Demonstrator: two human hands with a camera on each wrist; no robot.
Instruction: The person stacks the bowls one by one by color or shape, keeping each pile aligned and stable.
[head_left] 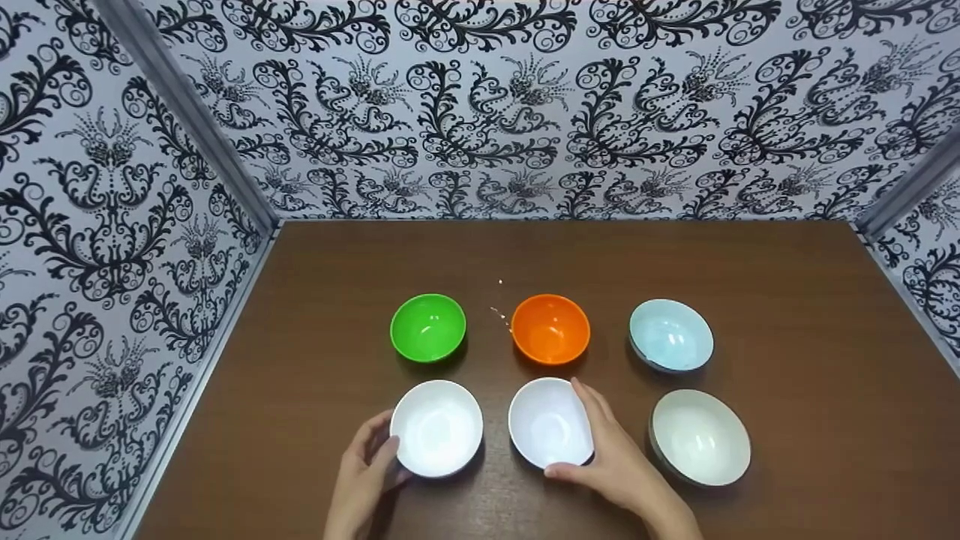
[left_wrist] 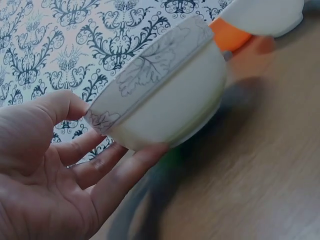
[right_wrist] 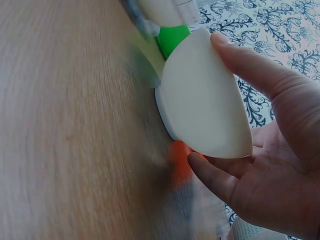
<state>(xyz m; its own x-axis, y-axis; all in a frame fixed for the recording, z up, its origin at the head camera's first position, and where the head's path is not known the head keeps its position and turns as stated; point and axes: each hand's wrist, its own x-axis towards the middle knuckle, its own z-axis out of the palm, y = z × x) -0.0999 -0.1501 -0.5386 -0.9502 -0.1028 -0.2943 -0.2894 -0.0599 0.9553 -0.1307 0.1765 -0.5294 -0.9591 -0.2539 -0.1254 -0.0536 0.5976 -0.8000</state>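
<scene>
My left hand (head_left: 364, 465) holds a white bowl (head_left: 438, 429) by its left side, thumb at the rim and fingers lower down. Grey leaf drawings band the outside of this patterned bowl (left_wrist: 167, 85) in the left wrist view. To its right, a plain white bowl (head_left: 549, 424) is gripped by my right hand (head_left: 619, 461), with thumb and fingers spread round its right side. The right wrist view shows that plain bowl's smooth outer wall (right_wrist: 205, 100). Whether either bowl is off the table cannot be told.
Behind the held bowls stand a green bowl (head_left: 428, 328) and an orange bowl (head_left: 550, 330). A light blue bowl (head_left: 671, 335) and a cream bowl (head_left: 700, 437) are on the right. Small white marks lie on the brown table (head_left: 322, 300) beside the orange bowl. Patterned walls (head_left: 495, 112) enclose the table.
</scene>
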